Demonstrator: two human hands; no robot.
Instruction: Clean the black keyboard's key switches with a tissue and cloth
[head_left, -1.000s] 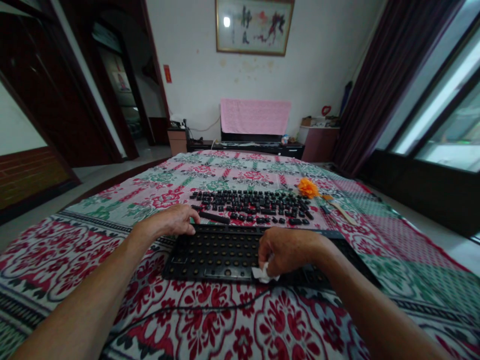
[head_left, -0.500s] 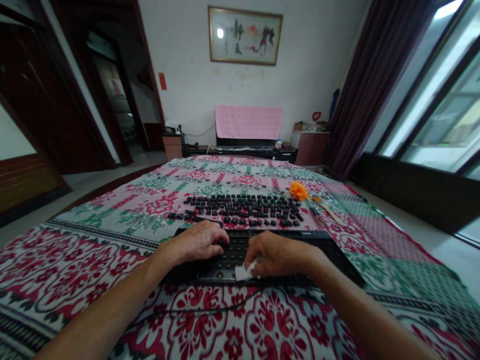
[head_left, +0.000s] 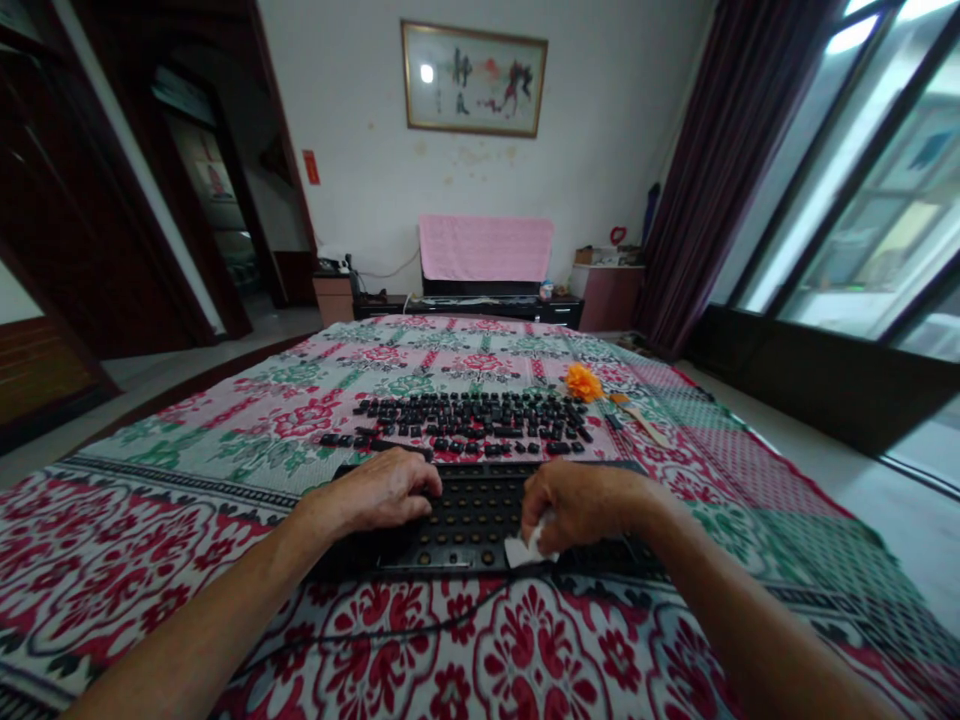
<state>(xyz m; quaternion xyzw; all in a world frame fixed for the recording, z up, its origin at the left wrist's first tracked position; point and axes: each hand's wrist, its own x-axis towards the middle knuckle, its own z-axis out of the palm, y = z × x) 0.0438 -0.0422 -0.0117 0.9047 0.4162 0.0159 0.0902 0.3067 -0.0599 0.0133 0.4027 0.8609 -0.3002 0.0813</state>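
We have a black keyboard base (head_left: 480, 515) lying flat on a red, green and white patterned cloth (head_left: 135, 560), stripped of its keys, with rows of small round mounts showing between our two hands. Our left hand (head_left: 386, 490) rests palm down over the left part of the base, its grip a little apart, thumb and forefinger separated above the mounts. Our right hand (head_left: 577, 500) is bent over the base right of its middle, its grip clamped on a crumpled white tissue (head_left: 531, 552), which we hold against the near edge of the base. Just beyond the base we see loose black keycaps (head_left: 480, 415) laid out in rough rows, and a long black strip (head_left: 401, 446) lies near its far left edge. Past its far right corner sit an orange flower (head_left: 583, 382) and a tool with a pale handle (head_left: 646, 426). On the near side of the base a black cable (head_left: 375, 637) runs across the cloth. Well beyond the base, we see a pink towel (head_left: 486, 248) hanging, a framed picture (head_left: 474, 78) above it, and to the right a dark purple curtain (head_left: 727, 190)
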